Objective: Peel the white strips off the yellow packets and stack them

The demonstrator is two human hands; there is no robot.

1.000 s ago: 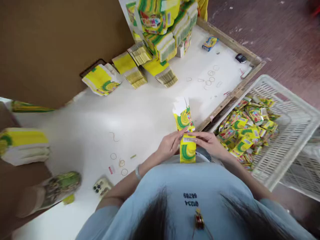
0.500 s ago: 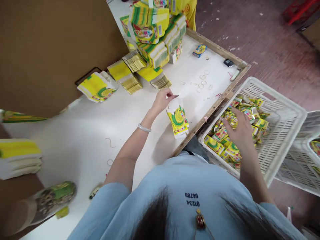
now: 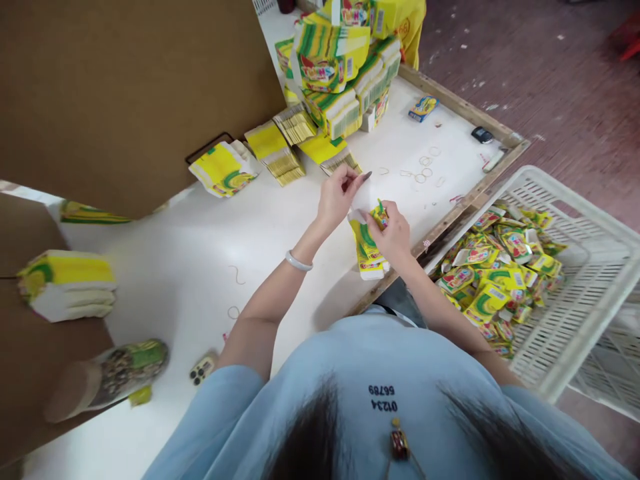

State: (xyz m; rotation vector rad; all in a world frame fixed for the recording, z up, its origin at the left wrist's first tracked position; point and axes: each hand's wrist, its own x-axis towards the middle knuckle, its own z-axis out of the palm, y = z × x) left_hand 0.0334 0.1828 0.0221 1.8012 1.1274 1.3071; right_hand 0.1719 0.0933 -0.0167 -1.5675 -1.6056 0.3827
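Note:
A small stack of flat yellow-and-green carton blanks (image 3: pixel 367 253) lies near the front right edge of the white table (image 3: pixel 200 240). My right hand (image 3: pixel 395 233) rests on its top end, fingers pinching the uppermost blank (image 3: pixel 379 215) and lifting its corner. My left hand (image 3: pixel 340 193) hovers just left of and above the stack, thumb and fingers pinched at the white flap. A white bracelet (image 3: pixel 299 262) circles my left wrist.
Bundles of blanks (image 3: pixel 340 73) pile at the back by a brown cardboard wall (image 3: pixel 115 87). A white crate (image 3: pixel 565 267) of folded cartons sits right of the table's wooden rim (image 3: pixel 465 200). Rubber bands (image 3: pixel 425 163), a phone (image 3: pixel 203 367), another bundle (image 3: pixel 70 283) lie about.
My right hand came back from the crate to the stack on the table. My left hand stayed by the stack's top end. A second ago both held a folded carton close to my body.

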